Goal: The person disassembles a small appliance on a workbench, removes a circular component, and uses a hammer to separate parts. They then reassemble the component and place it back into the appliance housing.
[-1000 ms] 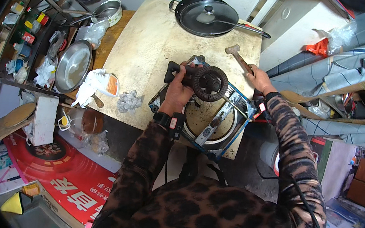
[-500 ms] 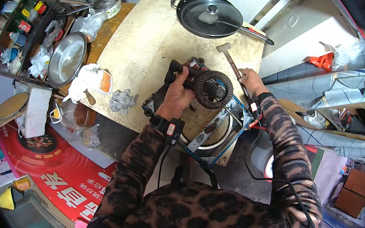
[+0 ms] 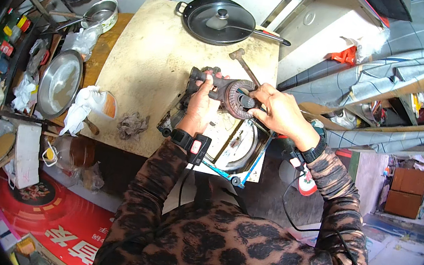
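My left hand point(image 3: 200, 108) is wrapped round the tube end of a rusty cast-iron gas burner point(image 3: 230, 108), whose slotted ring faces right. The fingers of my right hand point(image 3: 289, 116) close on the ring's right side and its centre, partly hiding it. Beneath the burner is an open stove frame point(image 3: 223, 175) with blue edges, a metal crossbar and a round rim inside; my hands and the burner cover its far part. A hammer point(image 3: 245, 66) lies just beyond my right hand, its handle running behind that hand.
A lidded black pan point(image 3: 219, 32) sits at the table's far edge. To the left are a crumpled grey rag point(image 3: 132, 125), a white bottle point(image 3: 103, 104) with a plastic bag and a steel basin point(image 3: 61, 83). A cloth-draped shelf point(image 3: 376, 84) stands at the right. Cables hang from both wrists.
My right hand has left the hammer handle and come left onto the burner ring. The left hand still holds the burner. The whole view has shifted somewhat.
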`<state>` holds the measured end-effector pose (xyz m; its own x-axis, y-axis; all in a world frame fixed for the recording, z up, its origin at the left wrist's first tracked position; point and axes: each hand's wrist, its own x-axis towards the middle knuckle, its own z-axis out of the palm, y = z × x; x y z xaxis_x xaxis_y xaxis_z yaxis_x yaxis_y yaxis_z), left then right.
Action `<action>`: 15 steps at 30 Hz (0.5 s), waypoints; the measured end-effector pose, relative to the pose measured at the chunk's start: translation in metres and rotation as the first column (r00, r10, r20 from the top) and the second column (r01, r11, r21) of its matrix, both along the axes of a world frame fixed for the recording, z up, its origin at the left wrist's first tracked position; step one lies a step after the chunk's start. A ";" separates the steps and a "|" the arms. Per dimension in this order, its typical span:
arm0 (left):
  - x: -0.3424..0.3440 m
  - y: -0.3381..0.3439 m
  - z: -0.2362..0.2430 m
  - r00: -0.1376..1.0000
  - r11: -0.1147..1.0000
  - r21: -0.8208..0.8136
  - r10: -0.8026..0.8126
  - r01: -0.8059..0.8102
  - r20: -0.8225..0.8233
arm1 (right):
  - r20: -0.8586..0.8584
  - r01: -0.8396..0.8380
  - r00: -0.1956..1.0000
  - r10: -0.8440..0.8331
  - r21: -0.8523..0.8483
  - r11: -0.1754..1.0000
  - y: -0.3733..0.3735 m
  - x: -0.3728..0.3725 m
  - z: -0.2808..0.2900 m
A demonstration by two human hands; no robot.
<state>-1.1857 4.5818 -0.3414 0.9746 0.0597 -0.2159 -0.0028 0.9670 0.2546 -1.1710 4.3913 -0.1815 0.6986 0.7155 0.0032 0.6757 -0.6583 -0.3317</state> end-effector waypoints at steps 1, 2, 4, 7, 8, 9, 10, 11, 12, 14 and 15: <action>-0.002 0.000 0.001 1.000 1.000 0.000 -0.017 0.017 0.025 | -0.031 0.042 0.999 -0.043 -0.021 0.999 0.001 -0.003 0.000; -0.004 0.001 0.002 0.999 0.999 0.007 -0.035 0.035 0.024 | -0.059 0.079 0.995 -0.078 0.006 0.997 0.001 -0.005 -0.001; -0.006 0.000 0.003 0.998 0.998 0.025 -0.062 0.062 0.033 | -0.041 0.103 0.994 -0.102 0.028 0.994 -0.001 -0.012 -0.002; -0.008 -0.003 0.004 0.995 0.995 0.047 -0.087 0.085 0.041 | -0.030 0.150 0.988 -0.151 -0.012 0.989 -0.006 -0.024 -0.005; -0.009 -0.005 0.004 0.995 0.994 0.052 -0.094 0.092 0.032 | -0.029 0.169 0.985 -0.170 -0.043 0.985 -0.007 -0.027 -0.007; -0.009 -0.007 0.004 0.994 0.994 0.056 -0.098 0.095 0.040 | -0.038 0.198 0.979 -0.202 -0.085 0.976 -0.009 -0.030 -0.009; -0.009 -0.009 0.005 0.994 0.992 0.068 -0.106 0.104 0.022 | -0.007 0.208 0.978 -0.209 -0.077 0.975 -0.010 -0.033 -0.011; -0.009 -0.011 0.005 0.993 0.992 0.081 -0.105 0.100 0.051 | 0.013 0.224 0.975 -0.224 0.011 0.975 -0.016 -0.036 -0.012; -0.010 -0.012 0.005 0.992 0.991 0.094 -0.100 0.093 0.081 | 0.013 0.253 0.967 -0.255 0.070 0.965 -0.022 -0.040 -0.012; -0.012 -0.014 0.004 0.987 0.992 0.097 -0.097 0.085 0.126 | -0.024 0.290 0.955 -0.295 0.287 0.913 -0.038 -0.045 -0.013; -0.013 -0.014 0.004 0.985 0.992 0.089 -0.102 0.090 0.142 | -0.106 0.303 0.953 -0.284 0.379 0.874 -0.047 -0.046 -0.014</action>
<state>-1.1992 4.5674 -0.3374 0.9973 -0.0245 -0.0694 0.0465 0.9403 0.3371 -1.2173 4.3444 -0.1958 0.8825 0.4257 0.2002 0.4493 -0.6369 -0.6265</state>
